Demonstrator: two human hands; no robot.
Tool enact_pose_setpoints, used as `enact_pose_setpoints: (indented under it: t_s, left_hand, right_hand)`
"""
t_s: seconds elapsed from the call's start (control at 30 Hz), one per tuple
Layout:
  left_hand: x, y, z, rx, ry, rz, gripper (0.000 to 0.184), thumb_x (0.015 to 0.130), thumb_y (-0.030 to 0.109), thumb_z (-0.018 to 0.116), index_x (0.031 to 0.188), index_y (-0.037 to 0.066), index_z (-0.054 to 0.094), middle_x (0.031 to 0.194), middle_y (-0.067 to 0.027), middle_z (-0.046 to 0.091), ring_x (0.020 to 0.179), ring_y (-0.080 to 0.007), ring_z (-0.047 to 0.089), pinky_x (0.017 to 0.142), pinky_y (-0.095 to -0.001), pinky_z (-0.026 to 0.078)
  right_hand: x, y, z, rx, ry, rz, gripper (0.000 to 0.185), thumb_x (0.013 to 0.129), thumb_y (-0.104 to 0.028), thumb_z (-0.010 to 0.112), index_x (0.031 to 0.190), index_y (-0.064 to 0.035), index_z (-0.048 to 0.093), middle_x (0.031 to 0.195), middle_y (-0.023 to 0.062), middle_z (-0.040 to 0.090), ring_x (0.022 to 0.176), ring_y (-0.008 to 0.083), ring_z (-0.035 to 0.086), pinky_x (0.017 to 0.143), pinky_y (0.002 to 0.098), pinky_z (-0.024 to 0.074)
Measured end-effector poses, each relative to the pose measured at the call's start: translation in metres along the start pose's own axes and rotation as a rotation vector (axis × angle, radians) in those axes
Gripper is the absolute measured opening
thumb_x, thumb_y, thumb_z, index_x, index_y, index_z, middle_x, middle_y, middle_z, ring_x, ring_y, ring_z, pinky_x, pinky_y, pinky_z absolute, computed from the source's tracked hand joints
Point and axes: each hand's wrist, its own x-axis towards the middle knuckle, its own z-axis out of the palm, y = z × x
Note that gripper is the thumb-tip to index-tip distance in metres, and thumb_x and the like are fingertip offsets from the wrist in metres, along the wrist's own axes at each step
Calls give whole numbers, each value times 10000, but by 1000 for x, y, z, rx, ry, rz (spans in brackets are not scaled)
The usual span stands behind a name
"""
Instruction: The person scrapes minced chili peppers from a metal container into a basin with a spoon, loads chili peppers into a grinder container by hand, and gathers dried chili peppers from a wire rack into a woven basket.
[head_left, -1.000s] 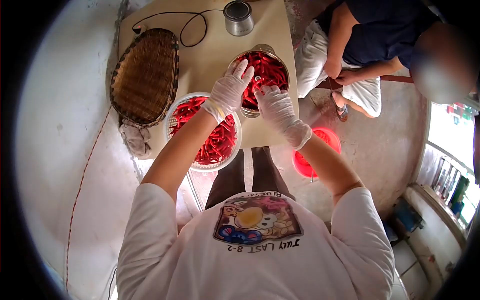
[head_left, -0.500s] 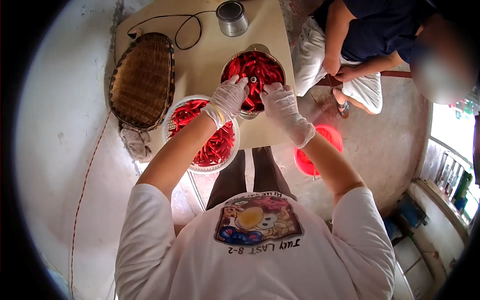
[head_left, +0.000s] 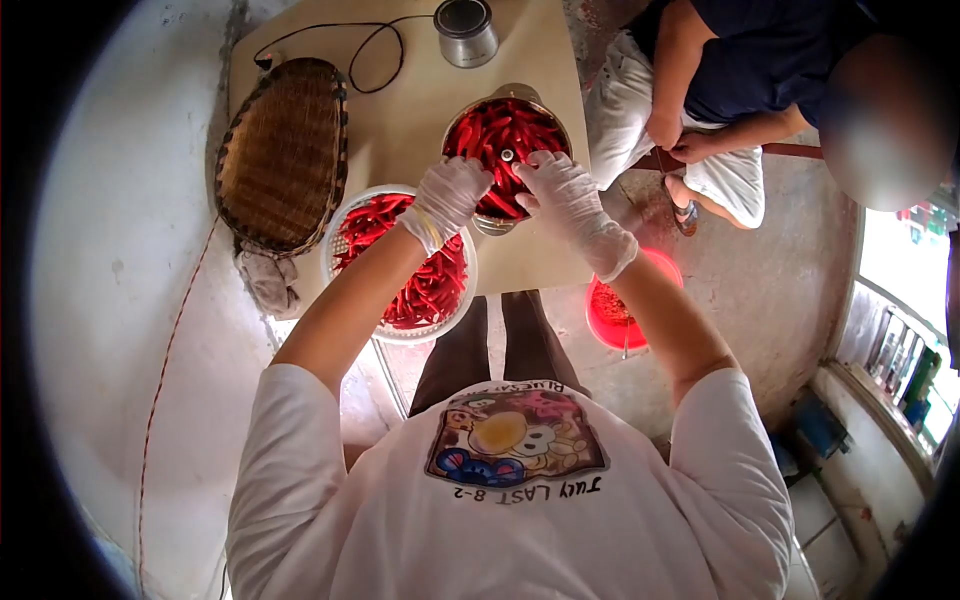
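A round metal pot [head_left: 535,95] full of red chili peppers [head_left: 510,130] stands on the table, with a small metal post showing at its centre. My left hand [head_left: 449,194], in a clear glove, is at the pot's left rim, its fingers curled together; what they hold, if anything, is hidden. My right hand [head_left: 563,196], gloved too, reaches over the right rim with its thumb apart from the fingers and nothing visible in it. Below my left forearm, a white perforated basket [head_left: 470,290] holds more red peppers.
A woven basket [head_left: 280,155] lies at the table's left, above a grey cloth [head_left: 267,280]. A metal motor base [head_left: 466,35] with a black cord is at the back. A red basin [head_left: 612,325] stands on the floor. Another person [head_left: 740,90] sits at the right.
My left hand has moved down from over the peppers to the pot's left rim, and its fingers have curled. The fingers of my right hand have spread a little. The pot sits slightly further left.
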Motion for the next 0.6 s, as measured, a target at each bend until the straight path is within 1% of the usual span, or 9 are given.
enact_pose_setpoints:
  t_s: [0.03,0.07,0.13,0.3,0.33,0.37,0.43,0.47,0.6]
  left_hand:
    - [2,-2,7,14,-31,32,134,759,65,584,872,104,644,800,-90,599,788,-273,611,696,-393,504]
    - [4,-4,16,19,92,76,76,789,119,566,808,124,640,725,-85,598,731,-273,618,676,-395,499]
    - [11,-6,21,31,33,84,89,799,142,557,820,125,642,744,-85,605,741,-268,620,672,-400,498]
    - [10,-4,22,-23,-16,18,134,827,172,534,855,105,646,767,-93,613,749,-287,623,659,-416,505]
    - [8,-7,21,-87,-49,29,120,842,139,546,890,90,645,794,-113,621,769,-297,631,662,-425,504]
    - [-2,-11,19,-397,93,20,95,850,96,577,918,80,640,808,-123,626,766,-293,631,667,-392,500]
    - [-18,-13,-4,-635,281,-57,127,787,35,594,889,104,629,799,-116,618,760,-308,619,671,-415,487]
    - [-33,-16,-17,-700,280,-193,115,814,54,609,921,91,631,839,-119,639,775,-300,625,685,-390,493]
    - [-105,-48,-32,-754,311,-454,116,859,101,612,944,32,652,928,-146,673,830,-279,655,742,-344,514]
  right_hand:
    - [3,-2,2,-17,-53,-15,258,762,-264,665,942,-80,655,971,100,596,892,272,588,715,404,493]
    - [5,-5,5,-33,-106,-29,274,754,-280,682,942,-82,656,964,100,595,888,270,589,712,402,494]
    - [6,-4,15,-83,-148,-72,311,728,-312,714,939,-90,658,938,102,592,869,263,593,697,401,497]
    - [14,2,25,-57,-220,-14,336,692,-233,721,978,-98,608,911,127,592,853,321,601,737,444,490]
    - [14,6,26,-64,-193,-71,304,690,-232,720,941,-100,612,891,113,596,831,303,608,700,437,494]
    - [16,12,26,-76,-160,-133,273,688,-231,718,905,-102,616,871,99,600,809,286,615,664,430,498]
    - [19,17,24,-102,-158,-165,255,718,-215,693,931,-100,612,901,120,607,830,307,616,688,450,499]
    - [18,18,22,-60,-161,-185,246,742,-219,679,943,-95,611,909,125,607,842,311,616,700,446,500]
    - [11,4,8,71,-133,-139,221,809,-228,622,980,-87,613,936,125,613,863,315,617,741,444,500]
